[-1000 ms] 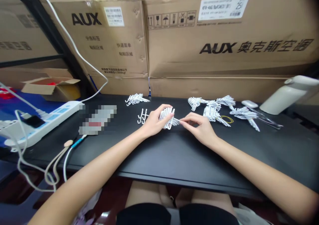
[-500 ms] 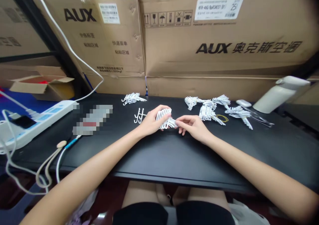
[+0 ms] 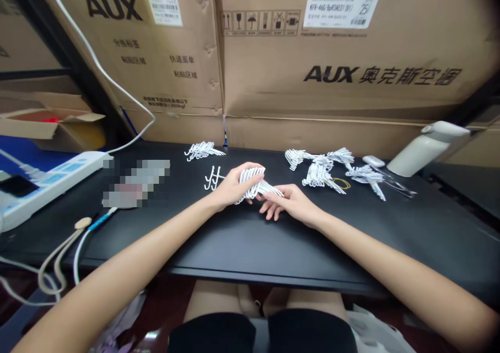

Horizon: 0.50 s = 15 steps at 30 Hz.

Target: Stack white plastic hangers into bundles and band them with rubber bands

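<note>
My left hand [image 3: 231, 190] is wrapped round a bundle of white hooks [image 3: 252, 181] above the black table [image 3: 242, 249]. At the straight ends of that bundle, on its right side, my right hand [image 3: 287, 201] pinches with thumb and forefinger, its other fingers loosely spread below. Just left of my left hand, a few loose white hooks [image 3: 213, 177] lie on the table. Farther back is a small pile of white hooks [image 3: 203, 150]. Several more hook bundles [image 3: 320, 175] lie at the right, beside a yellow band [image 3: 342, 184].
A pale bottle [image 3: 424, 150] leans at the back right, near a white case [image 3: 373, 161]. A white power strip [image 3: 54, 181], a blurred-out flat object [image 3: 136, 184] and cables are on the left. Large cardboard boxes [image 3: 265, 92] stand behind the table.
My right hand has shifted under the straight ends of the bundle, and its lower fingers have spread. The bundle is tilted a little differently. The whole view has moved slightly.
</note>
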Tool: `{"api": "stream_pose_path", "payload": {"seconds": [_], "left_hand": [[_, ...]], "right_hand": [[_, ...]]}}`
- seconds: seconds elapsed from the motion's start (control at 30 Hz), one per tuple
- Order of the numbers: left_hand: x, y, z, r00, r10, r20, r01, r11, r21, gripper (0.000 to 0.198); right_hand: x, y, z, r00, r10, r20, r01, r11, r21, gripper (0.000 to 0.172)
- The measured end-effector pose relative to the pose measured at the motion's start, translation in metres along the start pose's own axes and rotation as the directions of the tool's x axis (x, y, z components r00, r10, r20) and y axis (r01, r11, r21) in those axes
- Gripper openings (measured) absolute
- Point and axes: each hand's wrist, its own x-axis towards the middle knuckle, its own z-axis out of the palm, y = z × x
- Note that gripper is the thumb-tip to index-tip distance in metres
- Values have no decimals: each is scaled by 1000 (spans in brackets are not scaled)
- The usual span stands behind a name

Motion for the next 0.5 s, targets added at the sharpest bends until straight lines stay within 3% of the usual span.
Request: {"api": "stream_pose_path", "payload": {"seconds": [0.13,0.33,0.5], "left_hand": [[-4,1,3,993,65,101,-69,997,43,38],[-8,6,2,978,101,180,-121,987,106,43],[-8,9,2,971,87,223,-116,986,121,39]], "right_hand": [[-3,1,2,995,-27,94,33,997,-68,42],[-12,-8,2,979,-139,148,186,906,-379,45],[-14,-10,3,983,-99,155,152,914,-376,48]]}}
